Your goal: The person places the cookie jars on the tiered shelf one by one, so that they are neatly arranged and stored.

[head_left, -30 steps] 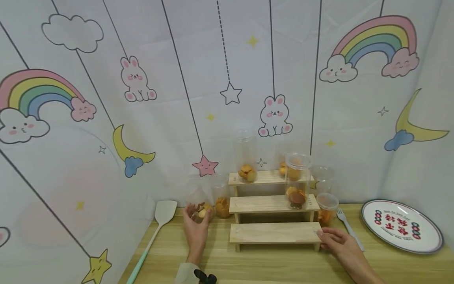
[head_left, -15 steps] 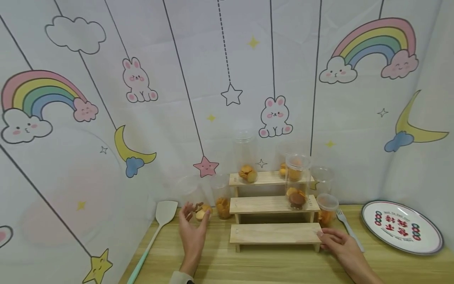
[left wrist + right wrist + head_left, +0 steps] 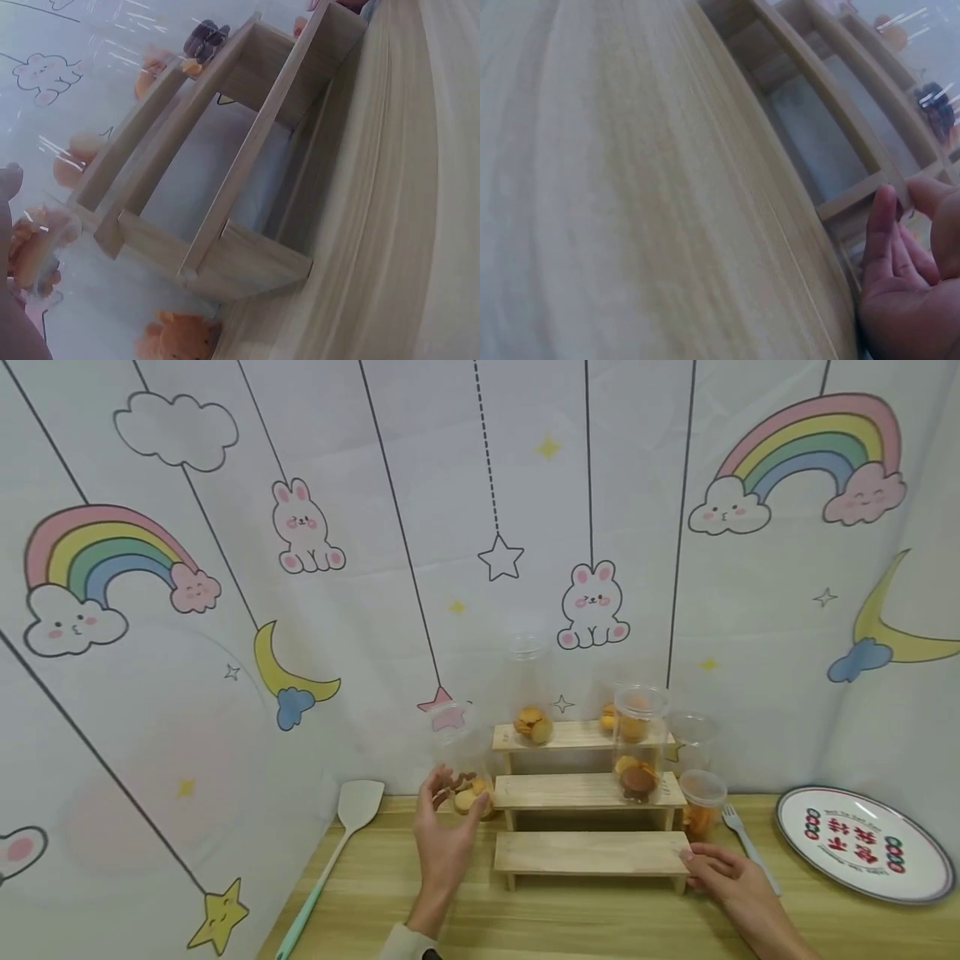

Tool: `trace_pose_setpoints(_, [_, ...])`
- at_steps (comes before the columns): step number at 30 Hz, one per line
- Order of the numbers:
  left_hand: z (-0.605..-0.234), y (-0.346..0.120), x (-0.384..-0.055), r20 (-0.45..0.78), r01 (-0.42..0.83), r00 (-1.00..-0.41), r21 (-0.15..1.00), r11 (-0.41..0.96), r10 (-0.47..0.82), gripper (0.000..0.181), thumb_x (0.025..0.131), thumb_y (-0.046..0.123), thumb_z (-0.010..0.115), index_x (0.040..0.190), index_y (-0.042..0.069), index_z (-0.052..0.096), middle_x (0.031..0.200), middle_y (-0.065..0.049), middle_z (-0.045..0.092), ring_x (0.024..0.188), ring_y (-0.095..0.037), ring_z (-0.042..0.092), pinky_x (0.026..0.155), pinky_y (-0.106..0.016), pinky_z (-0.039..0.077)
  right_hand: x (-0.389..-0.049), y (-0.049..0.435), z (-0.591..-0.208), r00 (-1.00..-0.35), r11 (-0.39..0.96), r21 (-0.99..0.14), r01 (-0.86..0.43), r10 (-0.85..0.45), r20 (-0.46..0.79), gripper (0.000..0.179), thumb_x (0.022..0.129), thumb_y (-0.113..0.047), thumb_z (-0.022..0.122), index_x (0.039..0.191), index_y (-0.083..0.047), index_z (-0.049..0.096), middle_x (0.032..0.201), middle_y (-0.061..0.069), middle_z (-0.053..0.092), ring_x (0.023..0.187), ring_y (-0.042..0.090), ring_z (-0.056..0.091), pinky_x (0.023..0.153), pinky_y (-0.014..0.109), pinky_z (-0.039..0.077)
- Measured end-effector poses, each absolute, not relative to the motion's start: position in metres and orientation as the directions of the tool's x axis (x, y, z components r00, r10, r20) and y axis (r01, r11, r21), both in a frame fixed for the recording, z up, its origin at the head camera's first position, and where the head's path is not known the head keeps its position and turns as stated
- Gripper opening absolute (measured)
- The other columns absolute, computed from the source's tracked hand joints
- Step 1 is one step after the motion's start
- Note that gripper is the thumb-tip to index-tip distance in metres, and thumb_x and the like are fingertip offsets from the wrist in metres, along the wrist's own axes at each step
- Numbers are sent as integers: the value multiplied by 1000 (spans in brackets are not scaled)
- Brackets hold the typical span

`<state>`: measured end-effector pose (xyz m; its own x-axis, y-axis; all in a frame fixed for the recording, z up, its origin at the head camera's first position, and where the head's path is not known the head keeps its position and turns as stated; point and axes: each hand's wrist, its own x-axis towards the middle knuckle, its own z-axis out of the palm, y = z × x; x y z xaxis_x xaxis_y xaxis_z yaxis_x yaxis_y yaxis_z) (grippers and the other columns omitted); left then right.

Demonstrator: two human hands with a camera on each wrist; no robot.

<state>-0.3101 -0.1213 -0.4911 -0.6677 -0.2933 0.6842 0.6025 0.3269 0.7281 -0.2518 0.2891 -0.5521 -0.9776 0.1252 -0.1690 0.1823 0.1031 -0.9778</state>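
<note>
My left hand [image 3: 446, 839] holds a clear plastic jar [image 3: 471, 795] with cookies and darker brown pieces in it, thumb on one side and fingers on the other. The jar is raised beside the left end of a three-step wooden display stand [image 3: 592, 852]. In the left wrist view, the held jar [image 3: 41, 251] is near the stand's upper steps, and orange snacks [image 3: 178, 337] sit lower, beside its base. At the stand's lowest step, my right hand [image 3: 738, 889] pinches the right end between thumb and fingers; the right wrist view shows the fingers [image 3: 883, 217] at that corner.
A jar of cookies [image 3: 532, 725] and a second cookie container [image 3: 633, 727] stand on the top step. On the middle step is a tall jar [image 3: 637, 777]. Right of the stand are a lidded tub [image 3: 701, 806], a fork [image 3: 750, 847] and a plate [image 3: 862, 843]. A spatula [image 3: 345, 831] lies left.
My left hand has carried the cookie jar right and upward to the stand's left side, now overlapping the jar behind. The right hand keeps its hold on the lowest step.
</note>
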Motion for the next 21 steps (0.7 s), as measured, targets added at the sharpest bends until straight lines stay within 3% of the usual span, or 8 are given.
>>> trace_pose_setpoints(7, [-488,-90,-316,629,563,-730,775,286,-267,70,89,28,93,146,5,60,133,-10,69,124,-24,67,109,-39,57,-250,287,-551,-979,88,-981,175,119,-164,69,107,-35,71,155,9,47,112,-7,80,97,6,75,89,23,63])
trace_pose_setpoints(15, [-488,-57,-323,604,527,-764,787,321,-228,71,86,35,95,143,5,64,127,-7,73,123,-23,68,108,-42,57,-251,286,-552,-979,74,-983,171,122,-161,68,107,-33,71,154,10,48,110,-9,80,96,5,75,88,23,64])
trace_pose_setpoints(21, [-486,-44,-327,559,502,-805,820,273,-197,72,86,37,94,146,15,62,131,-1,75,127,-21,69,113,-47,56,-252,288,-551,-973,64,-978,199,131,-189,70,106,-37,73,155,7,48,112,-11,79,97,4,75,88,23,64])
